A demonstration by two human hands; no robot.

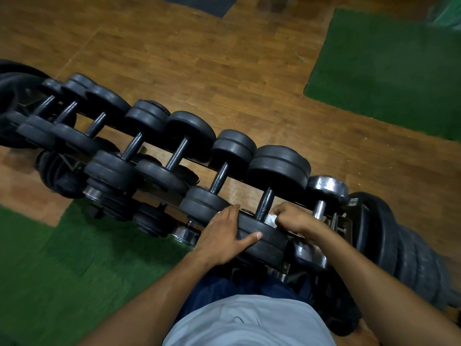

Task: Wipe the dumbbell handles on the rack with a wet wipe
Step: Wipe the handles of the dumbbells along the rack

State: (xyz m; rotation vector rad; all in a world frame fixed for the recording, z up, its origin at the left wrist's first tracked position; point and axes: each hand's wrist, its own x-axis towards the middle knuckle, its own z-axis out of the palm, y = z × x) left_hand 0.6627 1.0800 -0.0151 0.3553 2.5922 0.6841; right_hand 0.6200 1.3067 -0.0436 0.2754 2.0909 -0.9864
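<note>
A row of black dumbbells lies across a low black rack [149, 149] that runs from upper left to lower right. My left hand [223, 234] rests on the near plate [264, 242] of a large black dumbbell, thumb stretched along its rim. My right hand [290, 217] grips a white wet wipe [271, 218] against the lower end of that dumbbell's dark handle [265, 203]. Most of the wipe is hidden by the fingers. A chrome dumbbell [326, 189] sits just to the right.
Stacked black weight plates [399, 245] stand at the rack's right end, more plates [10, 106] at its far left. A lower tier holds smaller dumbbells [152, 219]. Wooden floor [199, 58] lies beyond, with green turf mats [389, 63] on both sides.
</note>
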